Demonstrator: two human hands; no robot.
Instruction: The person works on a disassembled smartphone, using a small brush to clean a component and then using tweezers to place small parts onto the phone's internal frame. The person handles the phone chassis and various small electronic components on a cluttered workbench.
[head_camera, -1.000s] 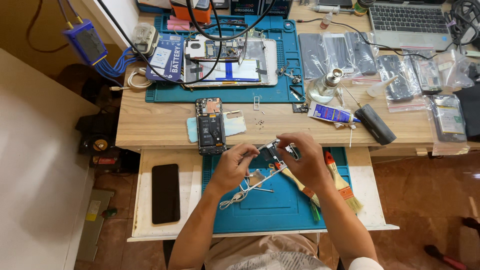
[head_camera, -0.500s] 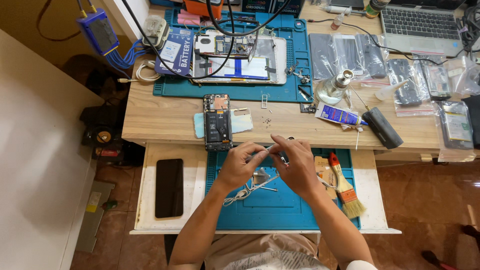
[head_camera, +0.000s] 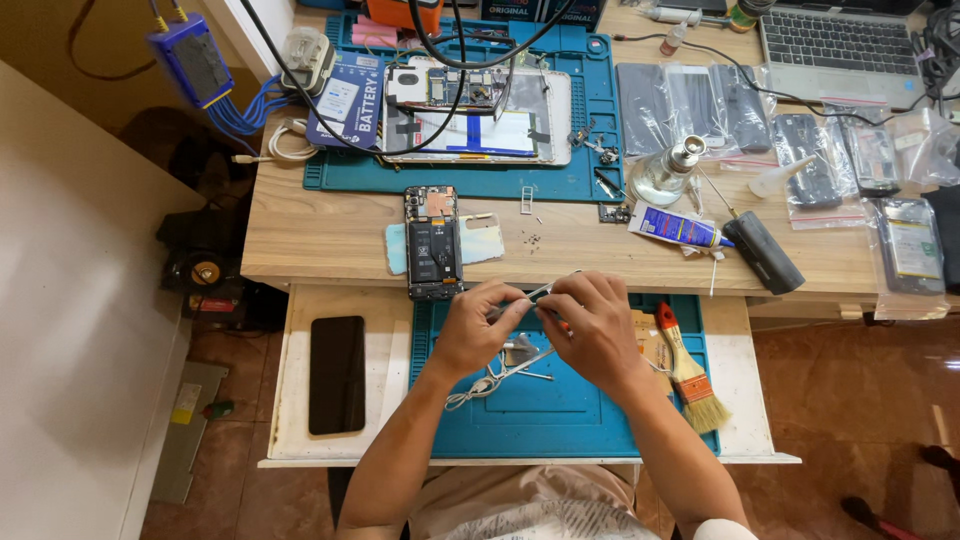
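Observation:
My left hand (head_camera: 478, 325) and my right hand (head_camera: 592, 330) meet over a blue work mat (head_camera: 540, 420) on the pull-out shelf. Together they pinch a thin metal tool (head_camera: 538, 294), likely tweezers, whose tip points up and to the right. What else sits between the fingertips is too small to tell. Below the hands, more metal tweezers (head_camera: 515, 368) and a white cable (head_camera: 470, 393) lie on the mat. An opened phone (head_camera: 432, 243), back cover off, rests just beyond my left hand on the desk edge, on a pale blue cover.
A black phone (head_camera: 336, 374) lies face-down at the shelf's left. A brush (head_camera: 688, 370) with an orange handle lies at the right. On the desk: a glue tube (head_camera: 675, 228), a black bar-shaped tool (head_camera: 763, 252), a glass burner (head_camera: 668, 172), bagged phone parts (head_camera: 800, 150), a laptop (head_camera: 838, 45).
The hands stay together over the mat and have shifted only slightly, turning the thin tool between the fingers. The head camera has tilted a little, moving the desk in view.

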